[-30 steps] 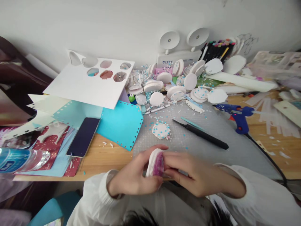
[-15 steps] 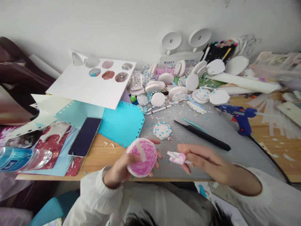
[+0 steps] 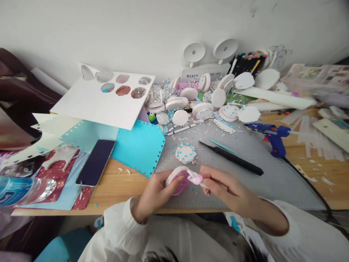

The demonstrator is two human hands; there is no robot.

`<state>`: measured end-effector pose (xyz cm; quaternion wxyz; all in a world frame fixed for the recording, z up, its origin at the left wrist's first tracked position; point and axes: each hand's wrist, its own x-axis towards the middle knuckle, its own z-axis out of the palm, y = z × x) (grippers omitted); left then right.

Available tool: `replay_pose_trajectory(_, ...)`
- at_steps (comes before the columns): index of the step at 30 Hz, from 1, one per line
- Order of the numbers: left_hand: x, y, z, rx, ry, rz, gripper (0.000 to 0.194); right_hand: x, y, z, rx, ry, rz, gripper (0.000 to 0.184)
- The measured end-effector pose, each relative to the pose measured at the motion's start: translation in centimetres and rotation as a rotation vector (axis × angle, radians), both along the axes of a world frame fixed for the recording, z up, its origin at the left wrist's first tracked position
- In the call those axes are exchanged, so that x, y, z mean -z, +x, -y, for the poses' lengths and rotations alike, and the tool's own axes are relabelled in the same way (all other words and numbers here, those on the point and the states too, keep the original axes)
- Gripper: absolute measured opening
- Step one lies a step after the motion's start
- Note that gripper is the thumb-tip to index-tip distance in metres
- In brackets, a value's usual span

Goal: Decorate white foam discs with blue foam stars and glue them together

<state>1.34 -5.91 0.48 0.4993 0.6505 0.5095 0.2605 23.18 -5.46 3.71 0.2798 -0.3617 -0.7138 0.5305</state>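
Observation:
My left hand [image 3: 160,191] is closed around a pink-coloured white foam disc [image 3: 181,185], tilted so that its rim faces up. Between the fingertips of my right hand [image 3: 222,185] is a small pink-and-white paper bow [image 3: 195,178]. One end of the bow meets the disc's edge; I cannot tell whether they are fixed together. Just beyond my hands, a white disc with blue star dots [image 3: 186,154] lies on the grey cutting mat [image 3: 174,198]. To its right rest a black craft knife [image 3: 231,157] and a thin teal strip [image 3: 222,145].
A blue glue gun [image 3: 272,136] with its cord is at the right. Several white foam discs [image 3: 180,118] are heaped at the back. On the left are a phone [image 3: 95,162], blue paper [image 3: 137,145], a white board with round holes [image 3: 100,105] and a water bottle [image 3: 24,190].
My hands have come together. The pink disc has turned from facing up to edge-on, and the paper bow has moved left against its edge. The view has shifted slightly.

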Motion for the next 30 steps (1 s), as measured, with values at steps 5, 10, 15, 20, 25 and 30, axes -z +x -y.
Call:
replay_pose_trajectory(5, 0.0, 0.0, 0.0, -0.117, 0.324, -0.143, 0.044, 0.2, 0.1, 0.3, 0.065, 0.110, 0.029, 0.028)
replay_pose_trajectory(10, -2.6, 0.3, 0.6, -0.116, 0.674, -0.210, 0.021, 0.4, -0.3, 0.4, 0.046, 0.305, 0.077, 0.019)
replay_pose_trajectory(15, -4.1, 1.5, -0.5, 0.233, 0.327, 0.040, 0.029, 0.2, -1.3, -0.6, -0.043, 0.510, 0.108, 0.012)
replay_pose_trajectory(20, -3.5, 1.7, -2.7, 0.256, 0.159, 0.191, 0.036, 0.2, -1.9, -2.5, -0.032, 0.647, 0.077, 0.015)
replay_pose_trajectory(25, -2.2, 0.9, -4.4, 0.276, 0.116, 0.293, 0.036, 1.3, -1.7, -4.1, -0.019, 0.686, -0.031, 0.010)
replay_pose_trajectory(30, -0.9, 0.3, -5.4, 0.427, 0.342, 0.234, 0.025, 2.7, -1.2, -4.8, 0.034, 0.751, 0.066, 0.041)
